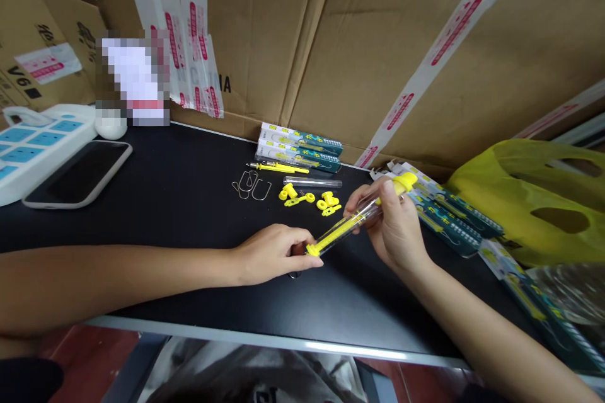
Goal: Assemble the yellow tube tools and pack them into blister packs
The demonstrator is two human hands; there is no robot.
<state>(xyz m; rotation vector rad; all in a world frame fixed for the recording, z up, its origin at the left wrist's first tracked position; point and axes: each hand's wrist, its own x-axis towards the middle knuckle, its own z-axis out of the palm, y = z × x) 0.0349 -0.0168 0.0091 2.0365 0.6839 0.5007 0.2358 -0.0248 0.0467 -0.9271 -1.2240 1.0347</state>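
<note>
A clear-tubed spring scale [341,225] with a yellow inner rod slants up to the right between my hands. My left hand [271,255] pinches its lower yellow end, where part of a metal hook shows beneath the fingers. My right hand [394,220] is wrapped round the upper tube, thumb on top, below the yellow cap [404,182]. Behind the hands lie loose parts: a clear tube [312,182], yellow rods [278,168], wire hooks [248,186], and small yellow caps and tabs [295,195] with more of the same [329,203] beside them.
Two printed boxes [300,148] lie against the cardboard wall [265,31]. More boxes [442,220] rest on the right, near a yellow plastic bag [510,201]. On the left are a phone [80,173] and a power strip [45,145]. The black table [189,308] has a pale front edge.
</note>
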